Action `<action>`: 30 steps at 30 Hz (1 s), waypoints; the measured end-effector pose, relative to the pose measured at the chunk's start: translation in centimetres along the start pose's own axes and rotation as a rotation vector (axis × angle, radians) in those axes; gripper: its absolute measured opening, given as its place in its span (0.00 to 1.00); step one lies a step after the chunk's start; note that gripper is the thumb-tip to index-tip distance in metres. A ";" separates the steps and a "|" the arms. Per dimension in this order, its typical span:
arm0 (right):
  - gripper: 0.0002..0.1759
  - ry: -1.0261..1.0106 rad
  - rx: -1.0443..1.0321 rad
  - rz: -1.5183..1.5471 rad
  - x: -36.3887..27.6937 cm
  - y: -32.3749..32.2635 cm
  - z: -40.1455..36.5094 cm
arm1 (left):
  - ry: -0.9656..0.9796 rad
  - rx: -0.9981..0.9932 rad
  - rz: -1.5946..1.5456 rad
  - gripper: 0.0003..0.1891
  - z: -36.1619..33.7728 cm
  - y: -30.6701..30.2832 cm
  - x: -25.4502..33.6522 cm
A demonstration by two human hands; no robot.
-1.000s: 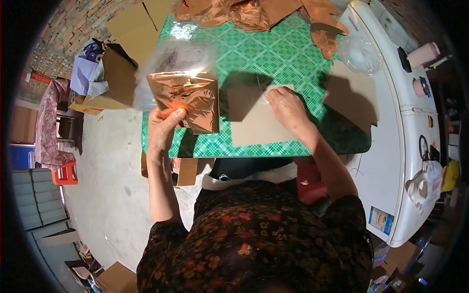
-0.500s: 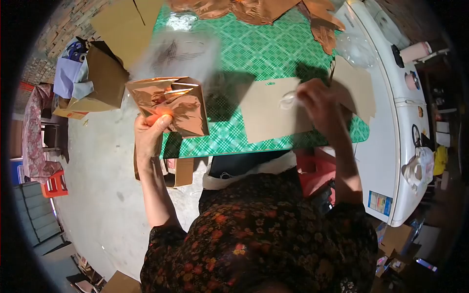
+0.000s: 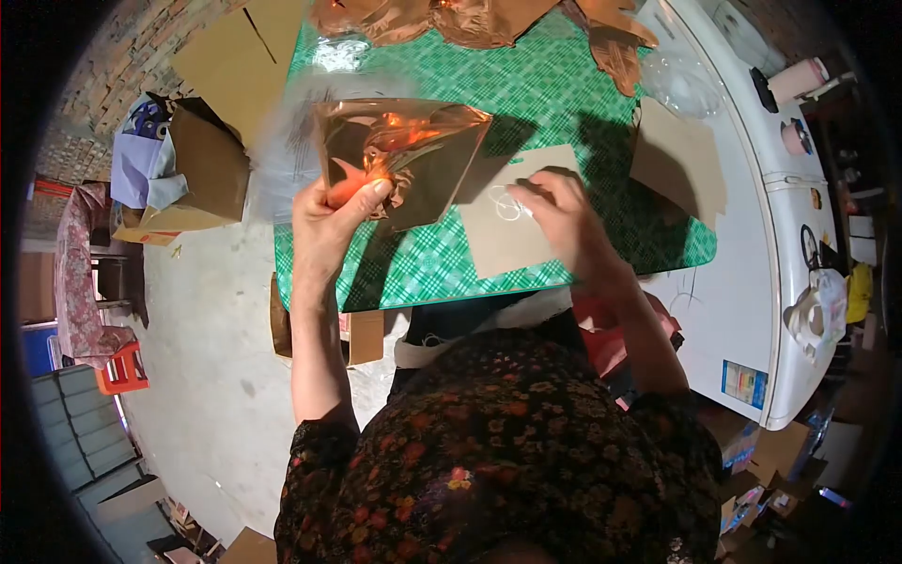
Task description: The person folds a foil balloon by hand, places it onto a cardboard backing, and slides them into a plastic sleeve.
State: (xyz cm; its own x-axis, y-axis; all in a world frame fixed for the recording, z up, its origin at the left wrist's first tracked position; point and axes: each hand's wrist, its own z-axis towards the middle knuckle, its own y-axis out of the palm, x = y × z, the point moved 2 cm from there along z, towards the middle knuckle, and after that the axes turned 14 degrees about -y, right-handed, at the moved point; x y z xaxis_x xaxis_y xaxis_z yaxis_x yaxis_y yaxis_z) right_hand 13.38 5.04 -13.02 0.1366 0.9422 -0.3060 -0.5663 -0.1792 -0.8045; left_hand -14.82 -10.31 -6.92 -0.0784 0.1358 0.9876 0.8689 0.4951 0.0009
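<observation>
My left hand (image 3: pixel 334 211) is closed round the gathered part of a shiny copper-coloured foil sheet (image 3: pixel 442 155). The foil fans out up and to the right above the table's near left part, crumpled at the thumb. A bright orange-pink patch shows beside my fingers. My right hand (image 3: pixel 568 221) hovers low over a flat beige cardboard piece (image 3: pixel 498 249), fingers pinched at thin white string-like loops (image 3: pixel 508 203). The cardboard lies on the green checked tablecloth (image 3: pixel 432 258) near its front edge.
More copper foil pieces (image 3: pixel 479 23) lie along the table's far side. Another cardboard piece (image 3: pixel 672 160) and clear plastic (image 3: pixel 681 85) are at the right, beside a white fridge (image 3: pixel 733 310). A stuffed cardboard box (image 3: pixel 207 155) stands left, a red stool (image 3: pixel 124 368) farther off.
My left hand has moved right with the foil, which now spreads wider. My right hand has come left and the white loops have shifted left with it.
</observation>
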 end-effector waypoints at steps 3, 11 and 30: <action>0.23 -0.108 -0.161 -0.031 0.5 0.4 1.0 | 0.017 0.026 0.055 0.08 0.1 1.2 0.1; 0.15 0.027 -0.080 -0.020 2.9 -0.2 -0.4 | 0.588 0.268 0.655 0.10 0.6 8.3 1.0; 0.28 -0.087 0.196 -0.337 1.0 -3.0 -7.8 | 0.952 0.144 1.166 0.08 -1.4 18.4 -8.2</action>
State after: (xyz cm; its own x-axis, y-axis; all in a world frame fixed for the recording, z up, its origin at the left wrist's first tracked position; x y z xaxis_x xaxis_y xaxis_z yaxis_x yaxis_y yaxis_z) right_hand 21.55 4.30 -14.90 0.2767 0.9609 0.0090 -0.6469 0.1932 -0.7377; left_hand 2.46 -3.50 -14.80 0.9860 -0.0621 0.1549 0.1614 0.5905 -0.7907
